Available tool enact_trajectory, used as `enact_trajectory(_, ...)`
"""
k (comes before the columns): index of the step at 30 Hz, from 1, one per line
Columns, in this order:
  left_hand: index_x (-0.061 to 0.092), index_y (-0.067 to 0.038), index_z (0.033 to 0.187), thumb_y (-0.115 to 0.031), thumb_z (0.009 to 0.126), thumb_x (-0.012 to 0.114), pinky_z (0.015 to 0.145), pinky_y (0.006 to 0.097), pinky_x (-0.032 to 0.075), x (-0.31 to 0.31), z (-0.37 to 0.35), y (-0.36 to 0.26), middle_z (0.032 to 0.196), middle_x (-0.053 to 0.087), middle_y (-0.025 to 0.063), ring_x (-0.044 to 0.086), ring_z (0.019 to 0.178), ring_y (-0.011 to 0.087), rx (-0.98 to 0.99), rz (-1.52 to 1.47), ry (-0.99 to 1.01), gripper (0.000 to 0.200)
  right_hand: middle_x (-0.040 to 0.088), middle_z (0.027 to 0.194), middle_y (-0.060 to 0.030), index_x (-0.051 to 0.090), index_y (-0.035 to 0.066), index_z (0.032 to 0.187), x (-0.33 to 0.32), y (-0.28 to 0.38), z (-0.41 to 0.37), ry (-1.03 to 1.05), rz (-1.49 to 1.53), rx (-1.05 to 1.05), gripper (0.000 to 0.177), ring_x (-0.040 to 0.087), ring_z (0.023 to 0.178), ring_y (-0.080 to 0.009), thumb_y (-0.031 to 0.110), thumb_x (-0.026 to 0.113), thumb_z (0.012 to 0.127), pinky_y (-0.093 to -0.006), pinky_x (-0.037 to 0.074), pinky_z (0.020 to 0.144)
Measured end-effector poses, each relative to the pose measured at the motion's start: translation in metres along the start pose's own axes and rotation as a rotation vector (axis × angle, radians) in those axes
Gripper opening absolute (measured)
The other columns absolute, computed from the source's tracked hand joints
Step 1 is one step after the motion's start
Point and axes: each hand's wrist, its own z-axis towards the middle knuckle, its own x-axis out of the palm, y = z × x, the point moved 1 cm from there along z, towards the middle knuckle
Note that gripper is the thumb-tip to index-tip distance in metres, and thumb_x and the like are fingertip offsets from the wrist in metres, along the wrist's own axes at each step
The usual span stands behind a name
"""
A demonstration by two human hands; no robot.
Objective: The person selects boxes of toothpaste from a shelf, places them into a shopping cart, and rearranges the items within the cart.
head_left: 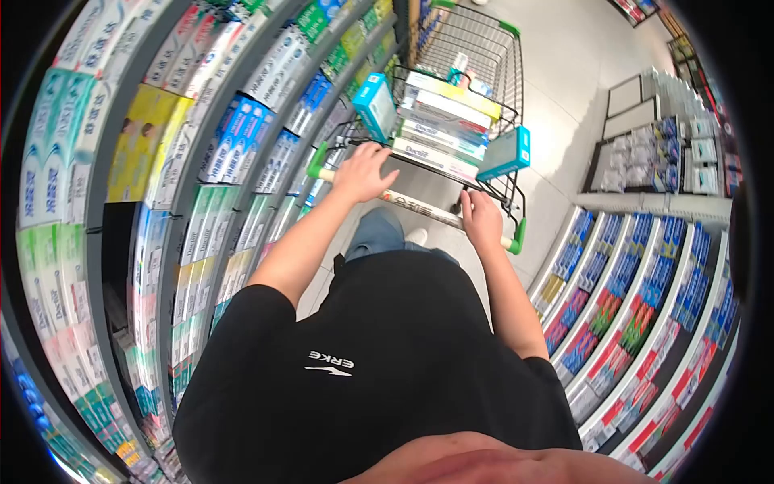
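Note:
My left hand (367, 172) lies across the left part of the cart handle (423, 209), its fingers loosely spread and its thumb apart. My right hand (481, 218) is closed on the handle near its green right end. Beyond the handle, stacked white toothpaste-like boxes (439, 133) lie in the shopping cart (513, 68), with a yellow box among them. A teal box (374, 106) leans at the left side of the stack, near my left hand. Another teal box (504, 154) stands tilted on the right, beyond my right hand.
Tall shelves (234, 56) packed with boxed goods run close along the left. Lower right, more shelves (588, 343) hold blue, red and green packs. Hanging packs (645, 157) are farther back. Pale tiled floor (556, 105) shows beside the cart.

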Motion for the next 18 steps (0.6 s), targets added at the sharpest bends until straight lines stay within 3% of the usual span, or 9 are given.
enact_trajectory(7,0.063,-0.019,0.144,-0.052,0.098,0.064,0.115,0.0484,0.048,-0.005,0.048,0.009,0.151,0.058,0.0087,0.048,0.147,0.0287,-0.002,0.025,0.030,0.057,0.068,0.076,-0.0147,0.065,0.007,0.078,0.009,-0.004,0.035,0.003,-0.140,0.026,0.044,0.069,0.070,-0.0391,0.040,0.061,0.106,-0.0500,0.055,0.064)
enact_trajectory(18,0.063,-0.020,0.145,-0.052,0.099,0.063,0.118,0.0460,0.046,-0.014,0.122,0.011,0.153,0.057,0.0047,0.048,0.148,0.0260,0.006,0.047,0.059,0.056,0.072,0.083,-0.0168,0.066,0.005,0.079,0.007,-0.022,0.099,0.025,-0.152,0.105,0.038,0.071,0.077,-0.0407,0.033,0.060,0.104,-0.0532,0.057,0.071)
